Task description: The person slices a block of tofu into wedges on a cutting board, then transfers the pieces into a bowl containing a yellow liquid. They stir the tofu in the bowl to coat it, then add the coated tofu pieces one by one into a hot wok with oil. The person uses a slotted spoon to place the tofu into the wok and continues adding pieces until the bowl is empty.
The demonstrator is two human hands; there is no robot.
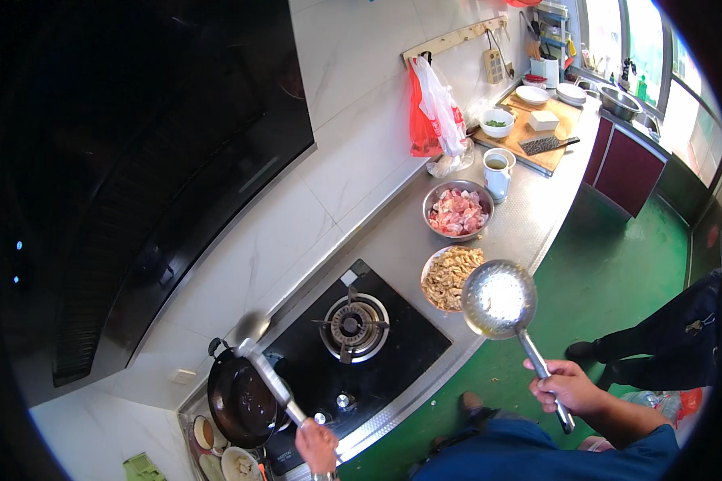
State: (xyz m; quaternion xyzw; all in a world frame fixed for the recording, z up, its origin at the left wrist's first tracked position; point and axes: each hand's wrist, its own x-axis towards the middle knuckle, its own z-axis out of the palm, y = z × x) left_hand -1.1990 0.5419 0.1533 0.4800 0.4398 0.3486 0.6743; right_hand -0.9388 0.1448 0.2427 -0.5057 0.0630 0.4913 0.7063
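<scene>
My left hand (317, 445) is closed around the handle of a metal ladle (254, 327), whose blurred bowl is raised beyond the dark wok (241, 397) at the left. My right hand (562, 386) grips a perforated metal skimmer (499, 299) by its handle. The skimmer's round head overlaps the edge of a plate of browned, strip-like food (451, 278) in this view. Behind that plate stands a steel bowl of raw meat pieces (458, 211). The wok sits at the left end of a black gas stove (397, 343), beside a bare burner (351, 323).
Along the counter are a white mug (497, 180) and a wooden cutting board (562, 123) with a cleaver (544, 144), a white block and bowls. A black range hood (187, 120) hangs at upper left. Another person's dark-trousered legs (661, 337) are at right.
</scene>
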